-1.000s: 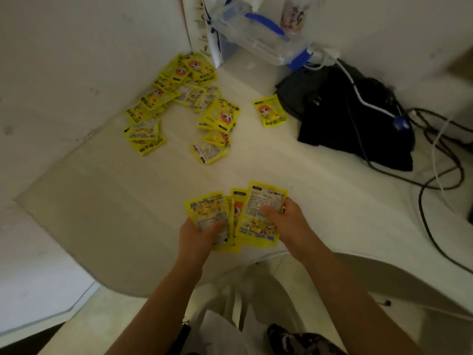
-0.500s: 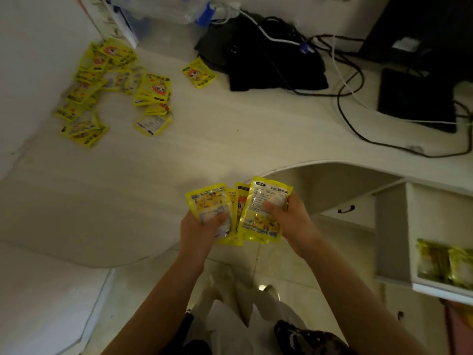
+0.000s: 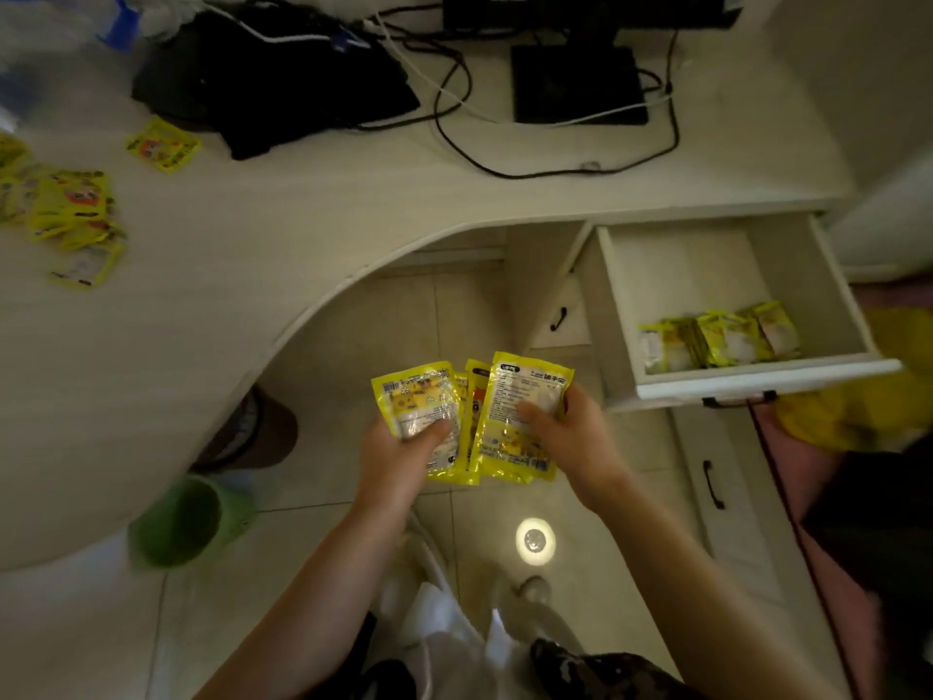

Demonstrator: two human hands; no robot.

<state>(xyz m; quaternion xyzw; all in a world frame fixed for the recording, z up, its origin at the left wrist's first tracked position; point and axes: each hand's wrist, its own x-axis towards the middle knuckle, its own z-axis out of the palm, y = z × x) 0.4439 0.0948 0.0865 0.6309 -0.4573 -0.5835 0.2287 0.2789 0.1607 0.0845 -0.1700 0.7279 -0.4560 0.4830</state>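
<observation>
right now the left hand (image 3: 399, 454) and right hand (image 3: 573, 434) pinch a loose fan of yellow packets (image 3: 472, 416) over the floor, off the table's (image 3: 303, 234) curved edge, so middle ones could slip out short of the open drawer (image 3: 747, 378).

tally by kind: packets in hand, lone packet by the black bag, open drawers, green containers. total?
packets fanned in left hand and right hand: 4 showing
lone packet on desk: 1
open drawer: 1
green container: 1
total: 7

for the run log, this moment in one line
left hand: grips fanned packets | right hand: grips them too | drawer: open, holds stored packets
</observation>
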